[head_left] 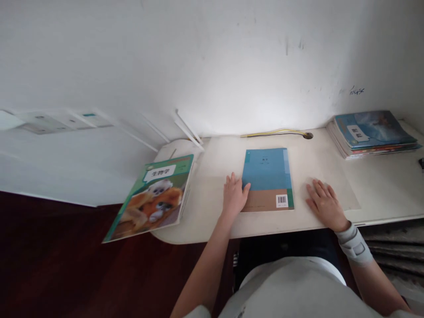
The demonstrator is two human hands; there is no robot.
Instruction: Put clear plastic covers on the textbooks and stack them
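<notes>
A blue and brown book with a barcode at its lower right lies flat on the white desk. My left hand rests at the book's left edge, fingers apart, the thumb touching or just over the cover. To the right of the book, my right hand lies on the desktop with its fingers spread, apart from the book and holding nothing. A grey band is around my right wrist.
A green book with monkeys on its cover juts past the desk's left end. At the back right is a stack of books. Cables run along the wall to a hole. A transparent sheet's edge shows beside my right hand.
</notes>
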